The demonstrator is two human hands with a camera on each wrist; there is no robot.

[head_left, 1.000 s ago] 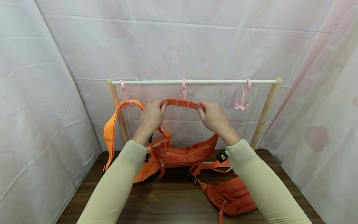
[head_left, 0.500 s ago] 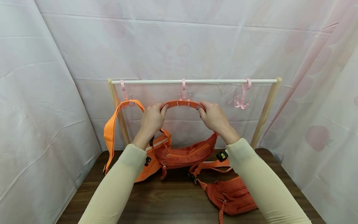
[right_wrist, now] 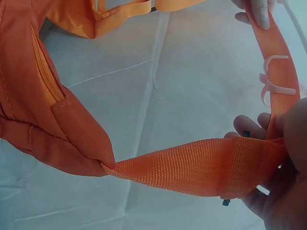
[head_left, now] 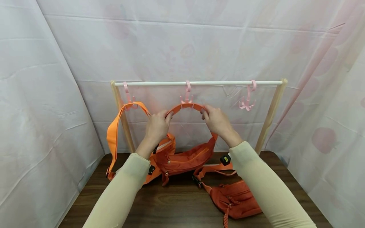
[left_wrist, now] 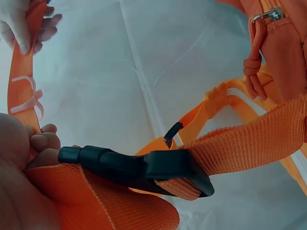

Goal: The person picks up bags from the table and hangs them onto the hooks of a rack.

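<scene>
In the head view, my left hand (head_left: 157, 126) and right hand (head_left: 218, 119) pinch the orange strap (head_left: 186, 105) of a rust-red waist bag (head_left: 188, 158). Between the hands, the strap arches across the middle pink hook (head_left: 187, 98), whose near prongs show in front of it. Below hangs the bag, tilted; whether it touches the table cannot be told. A black buckle (left_wrist: 129, 165) on its strap shows in the left wrist view. Behind it, partly covered, is a brighter orange bag (head_left: 168, 144), its strap (head_left: 112, 136) looped over the left pink hook (head_left: 129, 103).
A white rail (head_left: 159, 83) on wooden posts carries the hooks. The right pink hook (head_left: 246, 103) holds nothing. Another rust-red waist bag (head_left: 236, 199) lies at the right on the dark wooden table (head_left: 168, 205), partly under my right forearm. Pale curtains (head_left: 182, 41) surround the table.
The strap has sunk slightly and arches more, showing more of the middle hook above it. My left hand has come down a little. The hanging bag has shifted slightly left and lower.
</scene>
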